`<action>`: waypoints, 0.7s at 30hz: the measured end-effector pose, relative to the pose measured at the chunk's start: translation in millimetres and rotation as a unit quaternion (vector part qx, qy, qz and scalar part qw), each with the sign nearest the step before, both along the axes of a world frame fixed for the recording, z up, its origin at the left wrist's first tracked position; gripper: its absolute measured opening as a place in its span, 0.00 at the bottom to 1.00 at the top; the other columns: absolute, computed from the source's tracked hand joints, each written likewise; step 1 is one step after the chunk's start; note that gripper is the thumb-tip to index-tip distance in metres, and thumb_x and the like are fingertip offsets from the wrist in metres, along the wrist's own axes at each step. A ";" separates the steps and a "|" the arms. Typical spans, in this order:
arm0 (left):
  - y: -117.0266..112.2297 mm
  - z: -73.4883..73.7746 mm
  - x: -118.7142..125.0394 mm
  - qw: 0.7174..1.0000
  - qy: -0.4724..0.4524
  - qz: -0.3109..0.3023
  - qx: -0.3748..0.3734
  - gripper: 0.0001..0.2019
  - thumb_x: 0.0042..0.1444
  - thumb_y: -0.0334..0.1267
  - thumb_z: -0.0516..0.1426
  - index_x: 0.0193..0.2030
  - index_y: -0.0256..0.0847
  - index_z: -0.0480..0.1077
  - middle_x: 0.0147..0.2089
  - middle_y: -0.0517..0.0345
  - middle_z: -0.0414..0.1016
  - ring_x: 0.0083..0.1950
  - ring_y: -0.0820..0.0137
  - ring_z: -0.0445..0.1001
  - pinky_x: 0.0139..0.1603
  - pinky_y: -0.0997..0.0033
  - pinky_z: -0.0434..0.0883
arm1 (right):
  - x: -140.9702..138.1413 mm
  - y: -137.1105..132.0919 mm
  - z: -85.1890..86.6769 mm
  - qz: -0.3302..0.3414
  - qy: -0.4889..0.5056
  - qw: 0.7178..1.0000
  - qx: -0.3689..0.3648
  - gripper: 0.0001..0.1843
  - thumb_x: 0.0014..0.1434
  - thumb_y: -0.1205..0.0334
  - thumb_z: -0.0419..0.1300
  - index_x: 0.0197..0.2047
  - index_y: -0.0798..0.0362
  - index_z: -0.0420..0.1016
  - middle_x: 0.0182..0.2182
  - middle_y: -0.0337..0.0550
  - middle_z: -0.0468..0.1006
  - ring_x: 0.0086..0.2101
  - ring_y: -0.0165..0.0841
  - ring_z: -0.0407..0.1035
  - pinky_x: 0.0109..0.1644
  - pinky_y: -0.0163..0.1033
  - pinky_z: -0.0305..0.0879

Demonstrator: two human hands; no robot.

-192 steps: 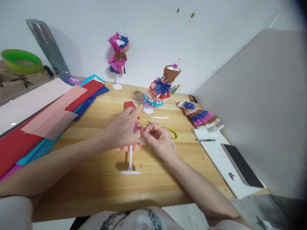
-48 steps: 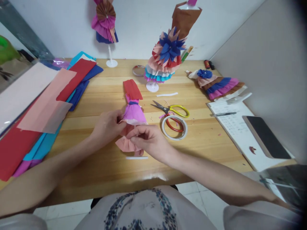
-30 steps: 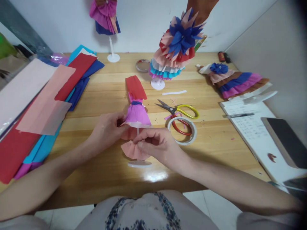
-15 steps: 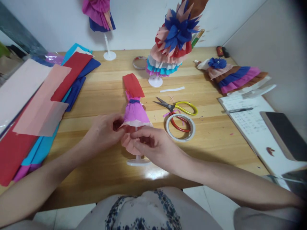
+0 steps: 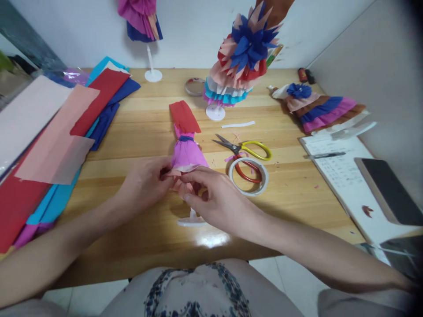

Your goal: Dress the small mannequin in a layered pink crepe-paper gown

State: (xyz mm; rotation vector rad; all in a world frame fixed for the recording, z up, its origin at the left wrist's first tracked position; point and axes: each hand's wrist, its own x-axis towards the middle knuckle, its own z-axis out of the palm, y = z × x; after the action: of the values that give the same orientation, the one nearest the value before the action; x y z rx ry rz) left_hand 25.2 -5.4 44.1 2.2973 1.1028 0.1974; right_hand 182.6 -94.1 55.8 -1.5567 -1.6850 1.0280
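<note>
A small crepe-paper dress (image 5: pixel 187 154) with a red top, blue waistband and pink-purple skirt stands upright on a white stand (image 5: pixel 192 220). At its hem, my left hand (image 5: pixel 150 178) pinches the left end of a peach crepe-paper strip (image 5: pixel 175 175). My right hand (image 5: pixel 211 191) has its thumb and fingers closed on the same strip, just under the skirt's pale edge. Much of the strip is hidden behind my fingers. Yellow- and red-handled scissors (image 5: pixel 235 147) lie to the right, with a roll of tape (image 5: pixel 264 178) resting over the red handle.
Stacked coloured crepe paper (image 5: pixel 49 154) covers the left side. At the back stand a ruffled dress with a blue flower (image 5: pixel 228 75) and a purple dress (image 5: pixel 140 20). Another paper dress (image 5: pixel 324 108) lies at right, near a notebook (image 5: pixel 337 176), pen (image 5: pixel 327 155) and phone (image 5: pixel 390 189).
My right hand has moved slightly up towards the hem, and the peach strip is drawn up closer under the skirt, with less of it hanging down. The view has shifted a little.
</note>
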 end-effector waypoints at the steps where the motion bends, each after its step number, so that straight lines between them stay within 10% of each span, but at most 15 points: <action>1: -0.3 -1.8 -0.5 1.000 -0.006 -0.004 0.011 0.10 0.52 0.34 0.50 0.21 0.40 0.57 0.20 0.66 0.54 0.24 0.77 0.53 0.29 0.73 0.52 | 0.2 0.1 -0.9 0.001 0.000 1.000 -0.001 0.08 0.57 0.73 0.54 0.34 0.55 0.74 0.30 0.37 0.72 0.29 0.26 0.63 0.38 0.34 0.60; 13: -4.9 -7.8 -1.6 0.997 0.024 -0.016 0.067 0.10 0.56 0.37 0.51 0.24 0.42 0.58 0.23 0.63 0.60 0.24 0.74 0.57 0.28 0.71 0.52 | 0.4 -4.2 -11.3 -0.014 0.105 0.993 -0.059 0.16 0.57 0.71 0.55 0.48 0.52 0.73 0.29 0.35 0.69 0.26 0.24 0.61 0.30 0.32 0.60; 21: -2.6 -6.2 -1.8 0.999 0.035 -0.001 0.042 0.10 0.56 0.35 0.51 0.24 0.41 0.61 0.23 0.64 0.62 0.25 0.74 0.59 0.28 0.72 0.52 | -0.2 -1.2 -7.9 -0.064 0.351 0.903 -0.239 0.21 0.52 0.68 0.58 0.51 0.53 0.65 0.20 0.27 0.63 0.12 0.20 0.56 0.12 0.27 0.48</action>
State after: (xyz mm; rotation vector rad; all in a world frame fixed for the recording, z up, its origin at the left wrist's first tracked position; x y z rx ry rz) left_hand 23.3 -8.0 37.9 2.3958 1.1467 0.1653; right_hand 182.4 -95.3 47.9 -1.2977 -0.8569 1.7587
